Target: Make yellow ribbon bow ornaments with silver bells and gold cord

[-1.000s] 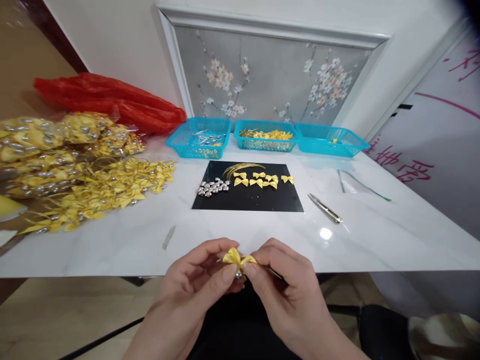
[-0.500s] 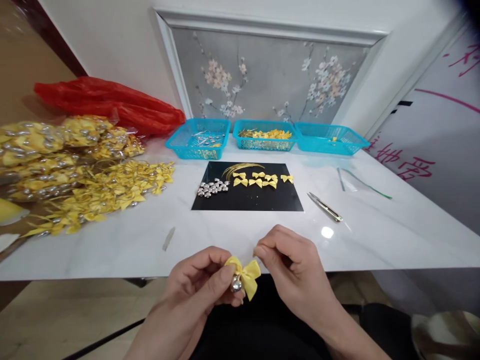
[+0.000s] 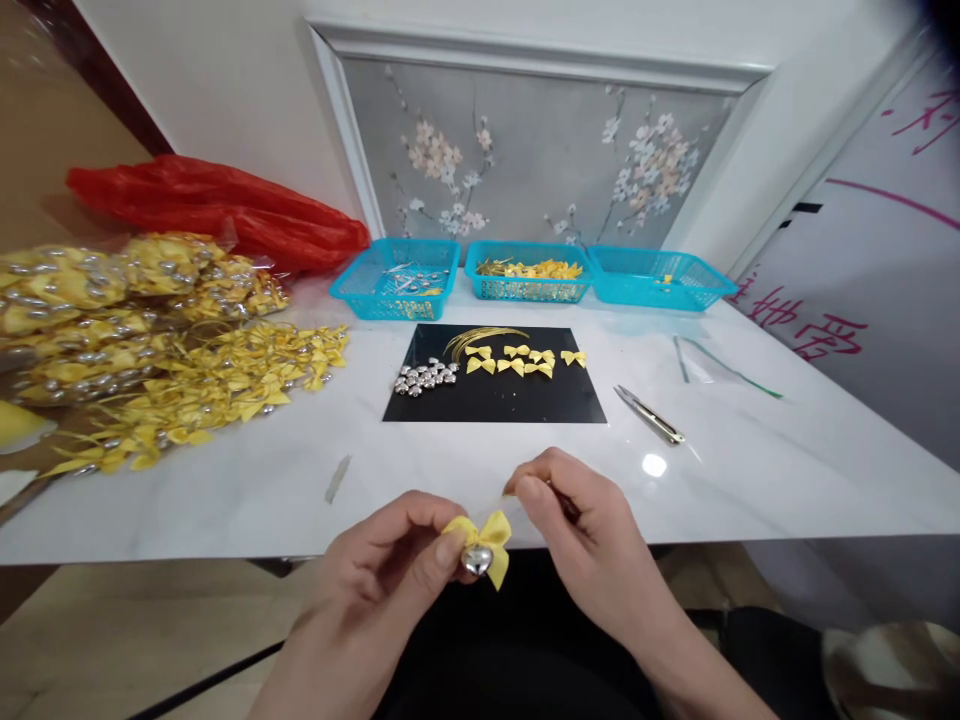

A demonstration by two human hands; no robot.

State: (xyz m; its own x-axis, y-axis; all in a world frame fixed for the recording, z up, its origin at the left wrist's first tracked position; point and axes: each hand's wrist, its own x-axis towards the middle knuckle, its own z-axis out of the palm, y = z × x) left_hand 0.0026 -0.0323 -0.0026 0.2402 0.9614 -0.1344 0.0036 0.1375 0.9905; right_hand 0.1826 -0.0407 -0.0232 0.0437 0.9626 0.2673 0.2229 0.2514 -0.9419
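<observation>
My left hand [image 3: 390,570] pinches a small yellow ribbon bow [image 3: 486,537] with a silver bell [image 3: 475,560] hanging at its middle, just below the front edge of the white table [image 3: 750,480]. My right hand [image 3: 581,535] is closed in a pinch right beside the bow, at its upper right; what its fingertips hold is too thin to make out. On the black mat [image 3: 495,395] further back lie several silver bells [image 3: 426,376], several yellow bows [image 3: 517,360] and a bundle of gold threads [image 3: 480,336].
A heap of finished yellow bows [image 3: 217,385] and bagged ones [image 3: 82,300] fill the table's left, with a red plastic bag [image 3: 217,210] behind. Three blue baskets [image 3: 529,272] stand at the back. Small snips [image 3: 651,416] lie right of the mat.
My hands drew apart: the right let go of the bow and pulled up and right, while the left kept the bow and turned it so the bell faces me.
</observation>
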